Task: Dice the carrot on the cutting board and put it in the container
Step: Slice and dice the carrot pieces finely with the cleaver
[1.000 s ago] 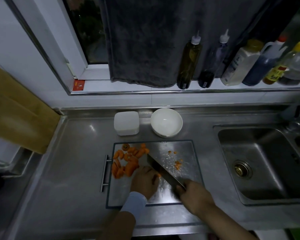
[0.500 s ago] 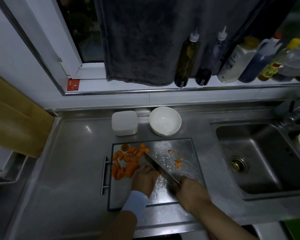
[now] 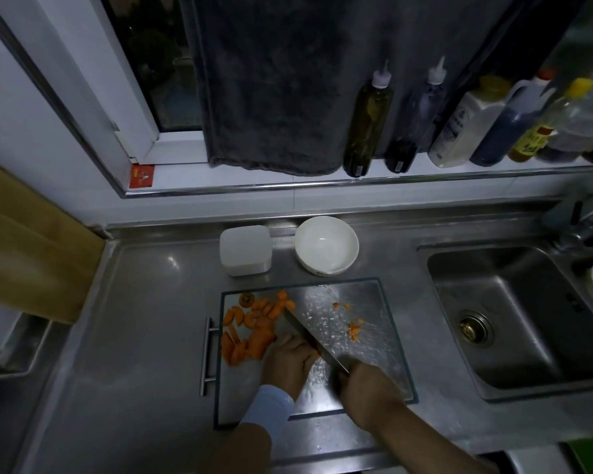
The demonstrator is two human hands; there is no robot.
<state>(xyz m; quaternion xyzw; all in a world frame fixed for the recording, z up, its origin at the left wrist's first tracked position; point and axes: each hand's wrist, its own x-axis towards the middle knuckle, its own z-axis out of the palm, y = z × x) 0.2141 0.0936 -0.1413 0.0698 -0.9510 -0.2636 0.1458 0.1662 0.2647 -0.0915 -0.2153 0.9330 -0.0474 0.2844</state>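
Two hands were busy at the near side of the cutting board (image 3: 392, 340). The right hand (image 3: 367, 388) was wrapped around the handle of the knife (image 3: 308, 336), and the blade lay slanted across the board with its tip by the carrot chunks (image 3: 250, 333). The left hand (image 3: 290, 362) had its fingers bent down right beside the blade. It seemed to be pinning a carrot piece there, but that piece was almost hidden under the fingers.

Not much had changed in the last second. The blade and both hands had stayed at nearly the same spot, so the chopping was going on bit by bit. The big heap of chunks on the left of the board looked the same as before. Only a few small bits (image 3: 354, 330) lay on the right side of the blade.

So most of the cutting was probably left to do. The container (image 3: 245, 249) sat past the far edge of the board on the surface (image 3: 134, 319), beside a white bowl (image 3: 326, 248). No carrot showed in either one.
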